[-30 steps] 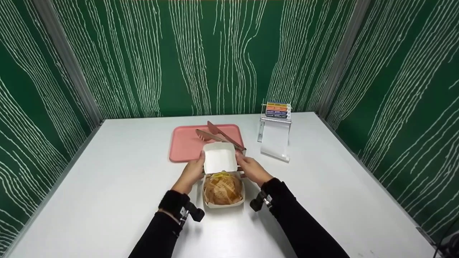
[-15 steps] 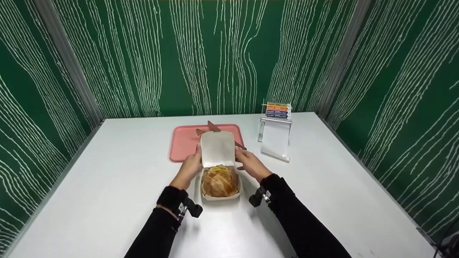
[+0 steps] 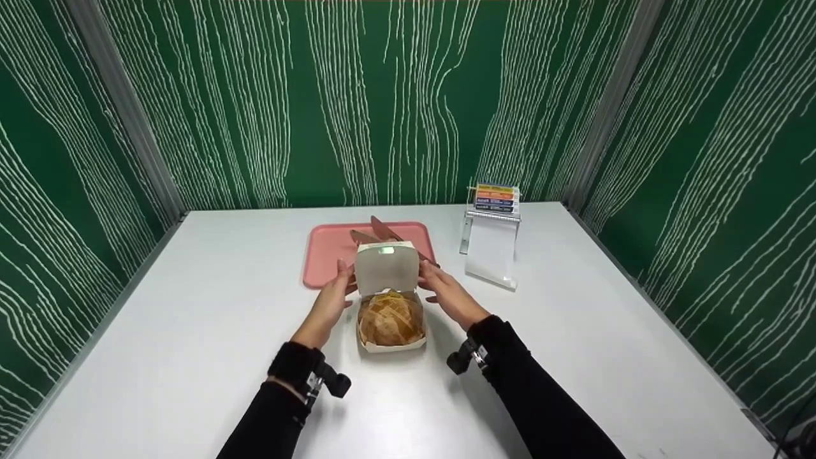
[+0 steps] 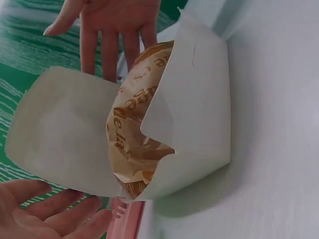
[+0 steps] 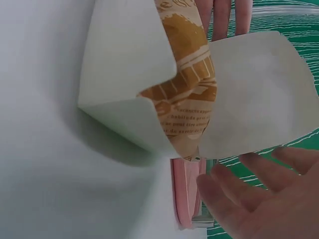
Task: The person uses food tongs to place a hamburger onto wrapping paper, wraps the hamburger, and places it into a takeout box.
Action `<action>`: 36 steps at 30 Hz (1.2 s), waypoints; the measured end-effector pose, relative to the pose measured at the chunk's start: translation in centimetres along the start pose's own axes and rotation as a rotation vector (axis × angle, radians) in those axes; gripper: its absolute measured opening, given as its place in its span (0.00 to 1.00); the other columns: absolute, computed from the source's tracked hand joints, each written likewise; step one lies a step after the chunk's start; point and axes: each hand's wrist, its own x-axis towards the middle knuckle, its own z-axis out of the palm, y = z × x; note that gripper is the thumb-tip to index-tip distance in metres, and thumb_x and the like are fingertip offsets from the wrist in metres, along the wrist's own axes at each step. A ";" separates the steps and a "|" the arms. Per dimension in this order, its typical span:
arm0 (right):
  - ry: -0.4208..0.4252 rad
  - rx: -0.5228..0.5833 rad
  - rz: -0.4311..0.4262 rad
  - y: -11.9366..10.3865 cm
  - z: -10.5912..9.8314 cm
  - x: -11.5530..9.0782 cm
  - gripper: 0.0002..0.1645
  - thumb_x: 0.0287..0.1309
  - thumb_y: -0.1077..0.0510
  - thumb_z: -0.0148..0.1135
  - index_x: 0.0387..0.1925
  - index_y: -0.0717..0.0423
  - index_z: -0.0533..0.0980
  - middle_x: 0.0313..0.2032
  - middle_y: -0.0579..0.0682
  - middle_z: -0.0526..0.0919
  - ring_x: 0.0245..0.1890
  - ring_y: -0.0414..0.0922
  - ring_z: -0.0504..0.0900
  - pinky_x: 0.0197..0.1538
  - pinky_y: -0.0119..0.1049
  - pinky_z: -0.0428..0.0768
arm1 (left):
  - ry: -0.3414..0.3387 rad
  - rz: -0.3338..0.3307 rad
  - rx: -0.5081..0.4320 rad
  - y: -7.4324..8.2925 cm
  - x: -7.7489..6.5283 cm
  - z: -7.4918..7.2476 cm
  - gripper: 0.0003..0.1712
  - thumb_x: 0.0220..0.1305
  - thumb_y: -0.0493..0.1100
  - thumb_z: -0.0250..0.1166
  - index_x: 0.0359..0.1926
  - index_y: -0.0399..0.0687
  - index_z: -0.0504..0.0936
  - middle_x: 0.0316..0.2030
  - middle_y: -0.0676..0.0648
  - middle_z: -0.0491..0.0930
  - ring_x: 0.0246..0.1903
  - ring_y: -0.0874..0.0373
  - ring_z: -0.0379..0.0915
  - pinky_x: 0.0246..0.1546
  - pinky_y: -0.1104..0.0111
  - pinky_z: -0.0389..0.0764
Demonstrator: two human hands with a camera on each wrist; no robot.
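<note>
A white clamshell burger box (image 3: 394, 348) stands on the table with its lid (image 3: 387, 268) raised at the back. Inside sits a burger in brown printed paper (image 3: 391, 320), its wrapping also showing in the left wrist view (image 4: 137, 119). My left hand (image 3: 328, 307) is at the lid's left side, fingers extended and a small gap between them and the card. On the right side my right hand (image 3: 451, 296) has its fingers straight, close to the lid's edge; whether they touch it I cannot tell. Neither hand grips anything.
Behind the box lies a pink tray (image 3: 324, 255) with metal tongs (image 3: 386, 228) on it, partly hidden by the lid. At the back right stands a small rack of coloured boxes (image 3: 496, 199) with a white paper sheet (image 3: 491, 248) hanging below. Green walls enclose the table.
The box has shifted slightly away from me and left. Its lid has swung and now stands more upright. My left hand has come off the lid; the right fingers have loosened beside it.
</note>
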 end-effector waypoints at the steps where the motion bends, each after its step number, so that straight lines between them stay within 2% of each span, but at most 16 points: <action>1: -0.014 -0.012 -0.003 0.0 0.0 -0.2 0.38 0.88 0.45 0.35 0.82 0.67 0.54 0.75 0.71 0.67 0.76 0.67 0.65 0.74 0.65 0.67 | -0.007 0.005 0.013 -0.2 -0.3 0.0 0.43 0.86 0.63 0.25 0.83 0.35 0.55 0.78 0.30 0.62 0.78 0.35 0.58 0.76 0.43 0.62; 3: -0.056 -0.030 -0.013 0.2 -0.1 -0.6 0.38 0.87 0.45 0.39 0.83 0.64 0.54 0.77 0.69 0.64 0.78 0.66 0.63 0.75 0.65 0.65 | -0.026 0.020 0.046 -0.5 -0.9 -0.1 0.43 0.86 0.65 0.30 0.83 0.37 0.56 0.80 0.33 0.60 0.79 0.35 0.55 0.78 0.42 0.57; 5: -0.108 -0.063 -0.044 0.4 -0.3 -0.9 0.39 0.84 0.48 0.49 0.84 0.62 0.52 0.79 0.68 0.59 0.78 0.68 0.60 0.76 0.65 0.63 | -0.050 0.050 0.095 -0.7 -1.4 -0.2 0.44 0.84 0.66 0.40 0.83 0.39 0.57 0.81 0.35 0.59 0.80 0.35 0.53 0.79 0.41 0.53; 8: -0.197 -0.108 -0.089 0.7 -0.6 -1.3 0.52 0.72 0.54 0.68 0.85 0.54 0.49 0.82 0.65 0.52 0.79 0.73 0.55 0.77 0.67 0.61 | -0.087 0.102 0.163 -0.9 -2.1 -0.4 0.46 0.78 0.62 0.61 0.84 0.44 0.56 0.81 0.37 0.58 0.80 0.35 0.52 0.79 0.38 0.52; 11: -0.259 -0.161 -0.103 0.9 -0.7 -1.8 0.69 0.57 0.60 0.82 0.86 0.44 0.45 0.85 0.61 0.44 0.78 0.75 0.55 0.75 0.66 0.65 | -0.112 0.158 0.254 -1.1 -2.8 -0.4 0.60 0.64 0.53 0.78 0.85 0.46 0.52 0.83 0.38 0.54 0.80 0.35 0.50 0.78 0.37 0.52; 14: -0.279 -0.218 -0.098 1.0 -0.8 -2.1 0.80 0.50 0.65 0.85 0.87 0.37 0.38 0.86 0.58 0.39 0.76 0.73 0.61 0.70 0.60 0.75 | -0.122 0.185 0.381 -1.2 -3.4 -0.2 0.75 0.52 0.49 0.86 0.87 0.45 0.43 0.84 0.35 0.47 0.81 0.34 0.47 0.79 0.39 0.52; 18: -0.258 -0.272 -0.075 1.1 -0.6 -2.5 0.86 0.48 0.68 0.85 0.87 0.38 0.31 0.85 0.60 0.40 0.71 0.69 0.72 0.62 0.53 0.83 | -0.120 0.190 0.555 -1.4 -4.1 0.4 0.84 0.47 0.47 0.89 0.87 0.50 0.34 0.84 0.33 0.42 0.79 0.31 0.51 0.77 0.40 0.59; 22: -0.228 -0.316 -0.057 1.2 -0.2 -2.9 0.87 0.47 0.70 0.84 0.86 0.38 0.28 0.85 0.62 0.41 0.68 0.66 0.76 0.58 0.50 0.86 | -0.098 0.212 0.638 -1.7 -4.4 0.6 0.84 0.46 0.43 0.88 0.87 0.49 0.33 0.84 0.33 0.44 0.77 0.31 0.56 0.75 0.41 0.63; 25: -0.202 -0.342 -0.061 1.4 0.1 -3.1 0.87 0.48 0.70 0.83 0.86 0.37 0.29 0.85 0.61 0.42 0.66 0.64 0.79 0.57 0.48 0.86 | -0.088 0.212 0.642 -1.7 -4.4 0.5 0.82 0.48 0.41 0.87 0.87 0.48 0.34 0.84 0.34 0.45 0.79 0.34 0.54 0.76 0.43 0.62; 29: -0.174 -0.348 -0.112 1.8 0.4 -3.1 0.83 0.50 0.69 0.83 0.87 0.41 0.32 0.85 0.62 0.44 0.63 0.64 0.81 0.56 0.48 0.87 | -0.080 0.194 0.621 -1.9 -4.3 0.3 0.78 0.52 0.40 0.85 0.87 0.51 0.36 0.85 0.39 0.45 0.80 0.38 0.52 0.77 0.45 0.62; 36: -0.158 -0.338 -0.234 2.5 0.7 -2.8 0.74 0.57 0.71 0.78 0.87 0.49 0.36 0.83 0.63 0.50 0.58 0.63 0.84 0.56 0.46 0.87 | -0.058 0.242 0.626 -2.4 -4.0 0.2 0.69 0.57 0.36 0.82 0.87 0.53 0.45 0.82 0.38 0.56 0.77 0.36 0.60 0.74 0.44 0.67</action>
